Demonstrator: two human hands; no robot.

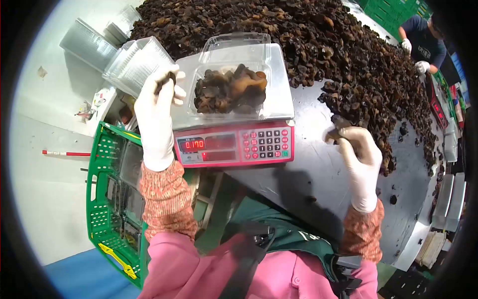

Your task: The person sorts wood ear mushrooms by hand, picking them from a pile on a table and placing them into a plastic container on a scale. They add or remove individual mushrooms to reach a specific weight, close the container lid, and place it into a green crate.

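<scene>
On the red digital scale [234, 144], whose display reads 0.170, sits an open clear plastic clamshell box [235, 44] with a small heap of dark brown wood ear mushrooms [231, 90] in it. My left hand [156, 117], in a white glove, is raised at the box's left side, its fingers closed on a small dark mushroom piece [166, 83]. To the right of the scale, over the metal table, my gloved right hand [362, 162] pinches another dark wood ear piece [339, 123] between thumb and fingers.
A large pile of wood ear mushrooms [328, 50] covers the back and right of the table [313, 114]. Stacked clear boxes [137, 65] stand left of the scale. A green crate [99, 199] with packed boxes is lower left. Another person [423, 42] works at the far right.
</scene>
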